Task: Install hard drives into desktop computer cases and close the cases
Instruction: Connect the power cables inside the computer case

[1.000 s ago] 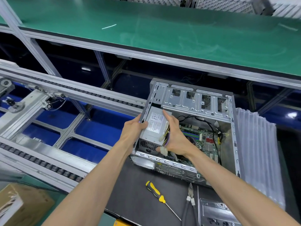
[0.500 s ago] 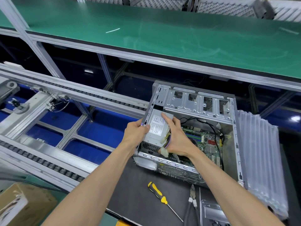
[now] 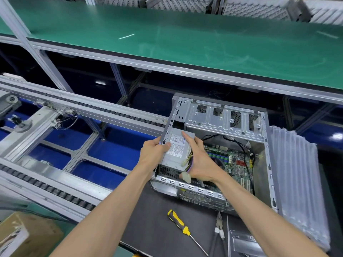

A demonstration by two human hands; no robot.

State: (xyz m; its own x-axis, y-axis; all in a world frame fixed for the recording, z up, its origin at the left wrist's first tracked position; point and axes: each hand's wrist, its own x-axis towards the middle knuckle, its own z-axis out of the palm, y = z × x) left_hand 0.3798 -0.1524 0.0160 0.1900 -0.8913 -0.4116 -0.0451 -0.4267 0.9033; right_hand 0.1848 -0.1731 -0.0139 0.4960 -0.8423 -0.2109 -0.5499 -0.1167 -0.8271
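bare matt metal pc case (image 3: pixel 222 119)

Label (image 3: pixel 177 147) print too small to read; pliers (image 3: pixel 219 230) handles and metal bracket (image 3: pixel 243 243) cut off at bottom edge.
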